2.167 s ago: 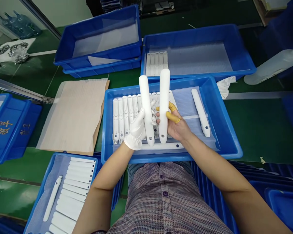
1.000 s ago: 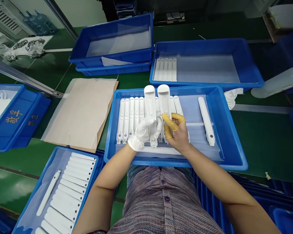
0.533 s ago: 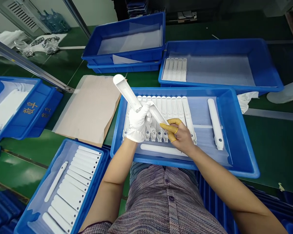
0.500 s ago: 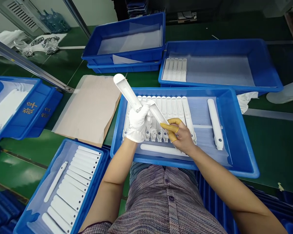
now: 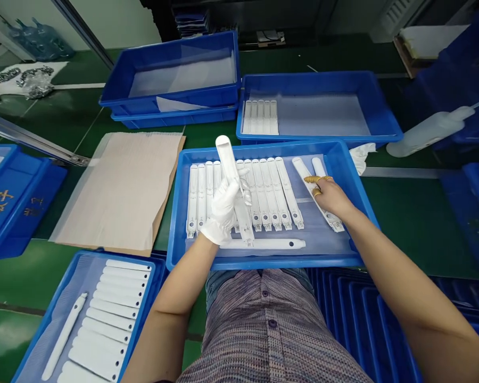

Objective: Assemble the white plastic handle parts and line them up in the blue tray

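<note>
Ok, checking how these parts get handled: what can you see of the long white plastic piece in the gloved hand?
The long white plastic piece is a moulded bar, its rounded upper end hollowed. The white-gloved left hand grips it mid-length, tilted, over a blue plastic tray; its lower end sits among similar pieces, contact unclear.

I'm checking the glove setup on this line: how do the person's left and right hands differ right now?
The left hand wears a white glove, while the right hand is bare except for yellow finger cots. The left hand grips a white plastic part and holds it up steeply, while the right hand rests on a similar part lying in the tray. Both hands are over the same blue tray.
</note>
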Demonstrator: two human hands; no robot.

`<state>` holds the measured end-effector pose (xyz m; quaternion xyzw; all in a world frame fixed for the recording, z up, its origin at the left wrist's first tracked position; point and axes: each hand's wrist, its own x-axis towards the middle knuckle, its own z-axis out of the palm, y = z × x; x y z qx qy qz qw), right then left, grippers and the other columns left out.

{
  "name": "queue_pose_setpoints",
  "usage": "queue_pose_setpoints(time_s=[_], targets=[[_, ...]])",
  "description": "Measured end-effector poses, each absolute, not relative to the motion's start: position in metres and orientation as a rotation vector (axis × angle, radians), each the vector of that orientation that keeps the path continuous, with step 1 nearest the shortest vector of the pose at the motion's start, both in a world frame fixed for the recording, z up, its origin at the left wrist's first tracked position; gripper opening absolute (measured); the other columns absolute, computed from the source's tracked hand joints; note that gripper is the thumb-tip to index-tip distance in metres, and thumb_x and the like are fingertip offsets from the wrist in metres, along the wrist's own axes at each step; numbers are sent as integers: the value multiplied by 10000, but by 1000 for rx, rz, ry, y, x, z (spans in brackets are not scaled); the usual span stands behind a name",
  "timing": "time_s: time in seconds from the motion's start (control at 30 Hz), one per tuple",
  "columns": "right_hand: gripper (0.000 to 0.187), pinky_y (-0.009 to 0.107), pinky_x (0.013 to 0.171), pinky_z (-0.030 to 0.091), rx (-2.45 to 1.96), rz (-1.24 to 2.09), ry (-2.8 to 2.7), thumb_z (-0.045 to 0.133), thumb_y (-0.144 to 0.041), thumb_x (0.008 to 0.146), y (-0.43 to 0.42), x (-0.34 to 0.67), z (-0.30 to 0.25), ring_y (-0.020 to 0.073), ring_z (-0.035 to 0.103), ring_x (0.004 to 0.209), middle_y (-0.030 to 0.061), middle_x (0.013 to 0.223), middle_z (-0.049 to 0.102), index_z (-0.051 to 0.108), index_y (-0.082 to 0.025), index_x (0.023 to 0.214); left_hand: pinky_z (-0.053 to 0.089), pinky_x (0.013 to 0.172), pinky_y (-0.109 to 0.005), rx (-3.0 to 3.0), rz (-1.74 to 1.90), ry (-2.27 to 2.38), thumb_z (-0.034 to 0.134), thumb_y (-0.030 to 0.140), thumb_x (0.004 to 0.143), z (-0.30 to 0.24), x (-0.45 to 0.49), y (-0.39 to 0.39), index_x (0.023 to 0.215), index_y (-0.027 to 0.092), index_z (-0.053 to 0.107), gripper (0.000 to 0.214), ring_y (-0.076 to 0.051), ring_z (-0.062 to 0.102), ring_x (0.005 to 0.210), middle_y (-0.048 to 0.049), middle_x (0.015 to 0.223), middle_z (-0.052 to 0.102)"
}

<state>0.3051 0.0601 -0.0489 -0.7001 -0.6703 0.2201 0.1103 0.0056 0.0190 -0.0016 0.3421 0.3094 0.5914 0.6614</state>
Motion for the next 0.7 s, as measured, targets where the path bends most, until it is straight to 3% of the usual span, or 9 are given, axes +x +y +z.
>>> queue_pose_setpoints(time_s=[0.13,0.2,0.3,0.37,0.43,0.5,0.6,0.7], targets=[[532,398,1137,478,-2052,716,-2026,459,-69,892,76,299,-74,275,603,1262,159,1235,663,674,-128,1375,471,482,-234,851,1265,701,704,524,935,-8,11,17,1125,182,723,392,-84,525,488,30,653,589],[493,426,1166,452,-2028,684,-2037,473,-89,900,79,291,-77,299,571,1308,175,1262,647,702,-115,1335,454,481,-234,867,1244,704,699,525,939,-10,12,18,1119,182,724,389,-86,525,490,28,645,588],[437,522,1208,387,-1932,574,-1979,525,-183,924,68,273,-67,368,500,1379,216,1398,560,715,-105,1310,433,474,-237,880,1233,709,723,541,913,-12,13,18,1120,178,726,417,-86,521,478,30,629,583],[441,537,1174,422,-1713,754,-1917,531,-307,974,45,253,-56,350,535,1344,183,1409,567,671,-167,1368,463,513,-247,874,1228,722,752,545,886,-12,14,17,1137,179,722,446,-86,523,480,35,632,586],[518,505,1059,523,-1377,1270,-1827,478,-484,1029,14,224,-47,287,633,1207,123,1311,645,533,-260,1493,489,566,-251,864,1234,727,769,522,877,-12,15,15,1173,189,711,449,-85,536,503,42,643,590],[611,451,951,571,-1067,1656,-1725,499,-613,1008,-20,192,-42,250,668,1078,101,1210,674,458,-267,1511,499,615,-245,868,1240,746,780,469,882,-11,15,14,1221,203,691,440,-90,574,564,39,681,611],[509,316,636,547,-998,1783,-1541,417,-633,1040,-61,159,-40,148,591,679,26,934,619,494,-236,1348,513,655,-236,875,1305,810,830,401,843,-9,12,14,1247,222,672,469,-97,621,653,33,763,651],[403,260,492,417,-1089,1746,-1441,379,-575,1074,-84,156,-40,102,443,529,-37,814,516,457,-250,1299,536,649,-238,858,1418,864,843,400,825,-6,7,18,1196,234,683,437,-96,624,638,38,767,657]])
